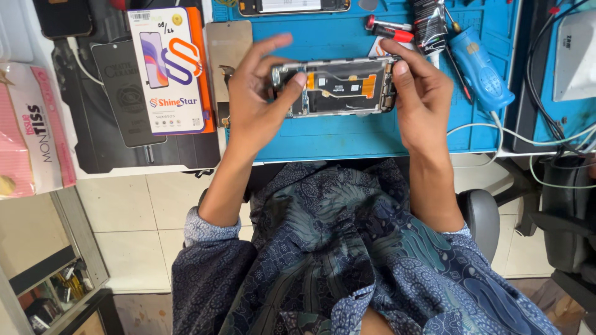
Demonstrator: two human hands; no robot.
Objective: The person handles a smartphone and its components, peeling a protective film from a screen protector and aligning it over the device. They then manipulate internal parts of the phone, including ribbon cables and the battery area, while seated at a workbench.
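A blue work mat (347, 142) covers the middle of the surface, with pale floor tiles (130, 236) below its near edge and the person's patterned blue shirt (347, 260) filling the bottom of the head view.

One opened phone (335, 87) is held just above the mat, between two hands. Its long axis runs left to right across the view, roughly parallel to the near edge of the mat, and its open back faces up, showing a dark inside with orange strips. The left hand (257, 99) grips the left end: the thumb presses on the exposed inside near that end, while the other fingers (273, 44) are spread and lifted above the top edge. The right hand (422, 93) clasps the right end, fingers curled around the frame and thumb on the upper corner.

Left of the mat lies one white and orange box (174, 71), partly over a dark glass panel (127, 93), and one brownish flat panel (228, 46) lies beside it. One pink tissue pack (31, 130) sits at the far left. A second phone (292, 6) lies at the top edge. To the right lie one blue electric screwdriver (481, 68), one red-capped tube (388, 28) and several white cables (528, 136).
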